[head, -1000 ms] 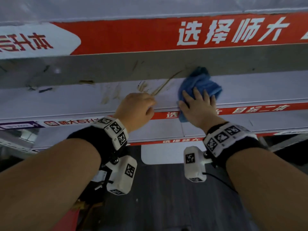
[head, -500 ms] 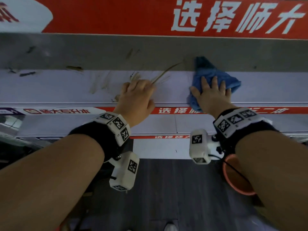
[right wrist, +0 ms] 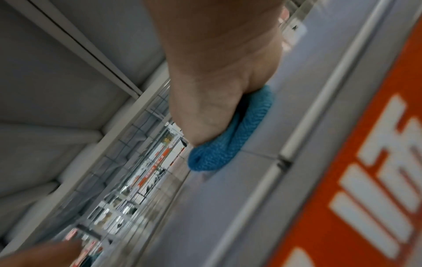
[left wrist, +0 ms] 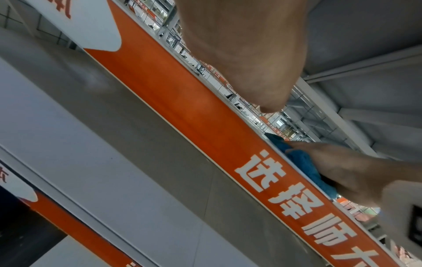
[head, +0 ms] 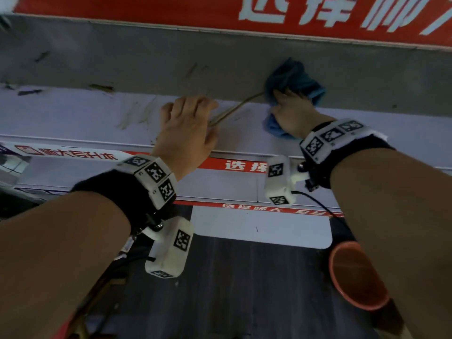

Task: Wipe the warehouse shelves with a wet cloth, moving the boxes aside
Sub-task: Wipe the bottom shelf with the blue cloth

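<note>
My right hand (head: 287,111) presses a crumpled blue cloth (head: 297,78) onto the white shelf board (head: 73,113), far back where the board meets the grey rear wall. The cloth bunches up against that wall, and its folded edge (right wrist: 219,153) shows under the heel of the hand. In the left wrist view the right fingers (left wrist: 303,150) lie across the top of the cloth (left wrist: 303,166). My left hand (head: 188,123) rests on the shelf to the left, fingers loosely bent, holding nothing. No boxes are in view.
A thin tan strip (head: 234,110) lies on the shelf between my hands, with brown smears (head: 127,118) further left. A red banner with white characters (head: 171,11) runs above. An orange bucket (head: 357,275) stands on the dark floor at lower right.
My right hand has pushed the cloth from the shelf's front edge to the rear wall. My left hand has moved from the front lip onto the board, fingers unfolding.
</note>
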